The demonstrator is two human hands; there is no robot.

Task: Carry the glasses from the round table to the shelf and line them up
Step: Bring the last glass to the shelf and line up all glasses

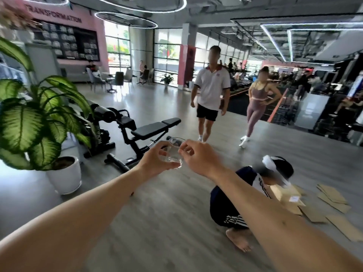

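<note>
both hands, left hand and right hand, grip one clear glass mid-carry; risk: person crouching at 4 o'clock could trip the carrier.

one clear glass, two hands on it, one potted plant, one weight bench, two people standing, one crouched on the floor

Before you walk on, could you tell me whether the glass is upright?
Tilted: the glass leans rim-rightward, held between left hand and right hand.
</note>
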